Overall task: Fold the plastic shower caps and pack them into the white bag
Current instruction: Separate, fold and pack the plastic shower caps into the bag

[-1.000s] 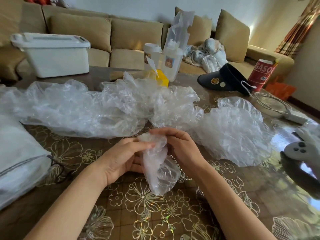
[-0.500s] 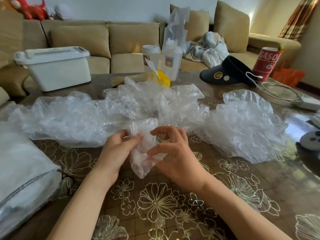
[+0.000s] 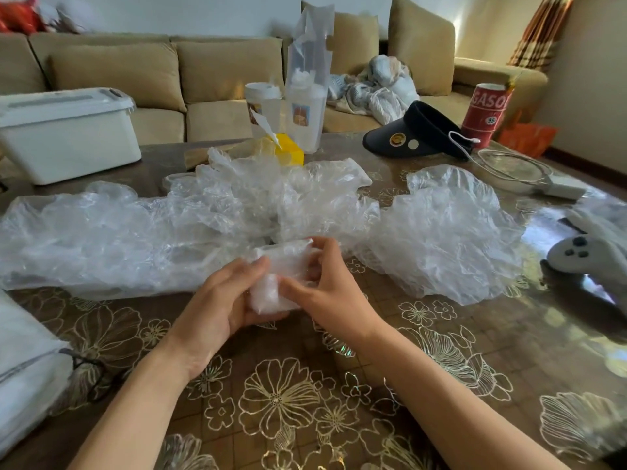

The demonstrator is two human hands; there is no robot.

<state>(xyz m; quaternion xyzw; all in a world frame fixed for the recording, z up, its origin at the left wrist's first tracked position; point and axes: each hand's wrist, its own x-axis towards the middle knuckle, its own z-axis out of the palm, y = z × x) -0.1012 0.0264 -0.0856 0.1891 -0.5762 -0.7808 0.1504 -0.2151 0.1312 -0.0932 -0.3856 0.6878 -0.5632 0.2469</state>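
Clear plastic: one cap [image 3: 281, 278], folded small, sits at centre, pinched between the left hand [image 3: 220, 300] and right hand [image 3: 327, 295]. Unfolded caps [image 3: 135, 239] sprawl from 9 to 3 o'clock. The bag [image 3: 23, 361], at 8 o'clock, perhaps holds some already.

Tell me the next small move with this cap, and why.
Probably carry the folded cap, gripped compact between left hand and right hand, over to the white bag on the left; it looks small enough, and unfolded caps lie behind.
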